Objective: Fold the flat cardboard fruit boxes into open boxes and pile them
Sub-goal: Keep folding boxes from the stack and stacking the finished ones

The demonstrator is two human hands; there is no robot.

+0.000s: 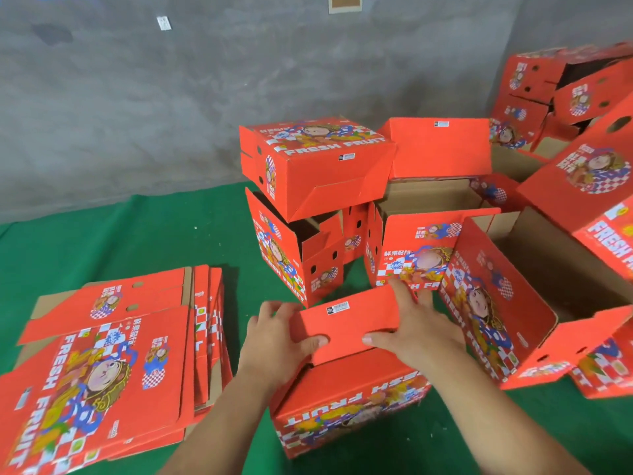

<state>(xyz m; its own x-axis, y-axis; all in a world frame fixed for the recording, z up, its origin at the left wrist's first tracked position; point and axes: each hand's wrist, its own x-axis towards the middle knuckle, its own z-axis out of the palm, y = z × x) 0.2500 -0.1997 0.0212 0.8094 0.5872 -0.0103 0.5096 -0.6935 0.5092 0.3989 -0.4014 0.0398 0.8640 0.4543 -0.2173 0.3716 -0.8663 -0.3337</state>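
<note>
- Hands first: the left hand (281, 329) and the right hand (411, 323) both pinch the plain red flap (349, 323) of the box being folded (349, 402), thumbs on its near face and fingers curled over its side edges, so each grip is closed on that flap.
- That box stands just in front of the person on the green mat (137, 241), its "FRESH FRUIT" lettering upside down toward the camera; the flap bears a small white barcode sticker (339, 308) and leans over the box's top.
- The step in hand looks like closing the base: pressing this flap down flat along its crease.
- To do it well, keep both thumbs level so the flap bends along the score line and does not buckle at one corner.
- Check that the shorter side flaps are tucked beneath first; whether they are cannot be seen from here.
- Hold the walls square while pressing, or the box may skew.
- Flat cardboard boxes (113, 365) wait in a stack to the left, well apart from the hands.
- Folded boxes (308, 159) are piled loosely ahead and to the right, some tipped on their sides, against the grey wall (137, 97).
- A tidier pile would want each finished box set upright and aligned.
</note>
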